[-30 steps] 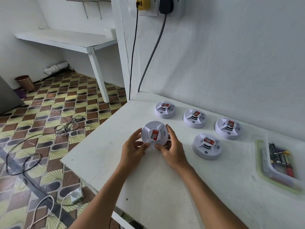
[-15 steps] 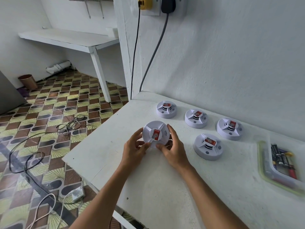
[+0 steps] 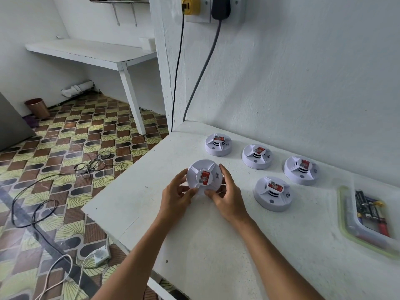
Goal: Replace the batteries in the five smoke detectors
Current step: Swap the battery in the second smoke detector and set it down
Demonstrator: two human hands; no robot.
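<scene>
Between my hands, the held smoke detector (image 3: 204, 176) is tipped up more than 1 second ago, its round face with the red label now turned toward me instead of lying nearly flat on the white table (image 3: 134, 204). My left hand (image 3: 175, 197) grips its left rim, fingers curled round the edge; my right hand (image 3: 227, 197) grips the right rim, thumb at the lower edge. Both were already on it in the earlier frames, same grip.

The other 4 smoke detectors (image 3: 273, 193) sit untouched to the right of my right hand and beyond it, same spots as before: smooth white plastic domes, raised ribs, slotted vents, a red sticker on top of each. 3 form a row near the wall, 1 lies closer to me.

Far right of my right hand, a clear plastic tray (image 3: 346, 224) with a green rim holds cylindrical batteries (image 3: 370, 210), dark and red casings. Tabletop is matte, slightly rough, painted white.
</scene>
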